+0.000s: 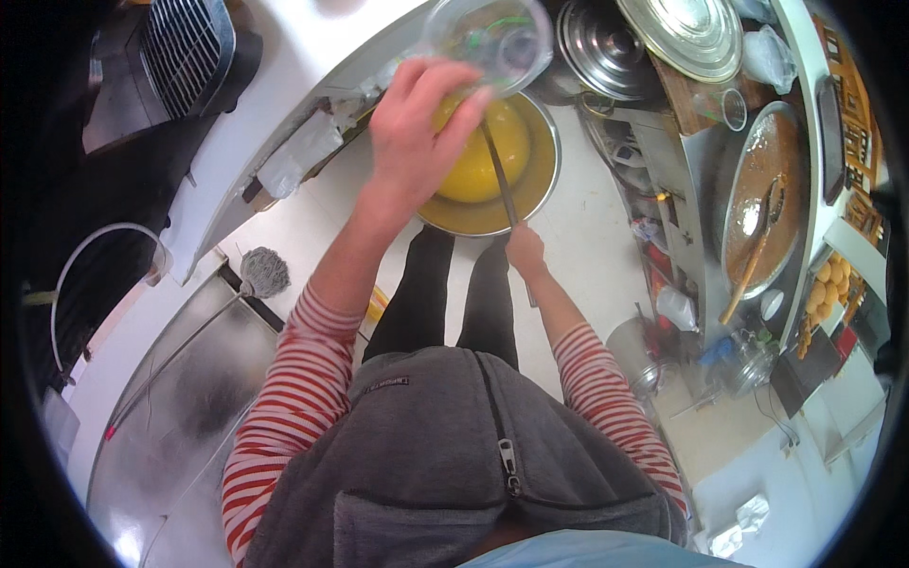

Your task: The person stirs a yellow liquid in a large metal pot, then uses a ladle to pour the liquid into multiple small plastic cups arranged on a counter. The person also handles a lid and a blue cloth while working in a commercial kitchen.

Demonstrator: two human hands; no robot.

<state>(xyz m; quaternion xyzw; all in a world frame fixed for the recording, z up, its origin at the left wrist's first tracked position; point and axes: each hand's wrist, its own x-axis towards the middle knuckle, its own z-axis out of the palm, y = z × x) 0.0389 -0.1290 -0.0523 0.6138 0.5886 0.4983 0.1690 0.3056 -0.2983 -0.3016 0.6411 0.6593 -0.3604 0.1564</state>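
A deep metal pot [550,153] stands on the floor in front of my feet, holding a yellow liquid [490,167]. My right hand [525,250] grips the long, flat metal handle [499,167] of a utensil. Its far end goes down into the pot, where the liquid or my left hand hides it. Above the pot's far left side, my left hand [426,128] pinches the near rim of a clear plastic container [497,46]. Both hand and container are slightly blurred, and green marks show through the plastic.
On the right counter, a wide pan [756,184] of brown sauce holds a wooden-handled utensil [746,273]. Metal lids [614,46] and a clear cup [731,110] lie behind it. Left are a grey mop [264,272] and a white counter edge [206,213]. Egg-like items [827,284] sit far right.
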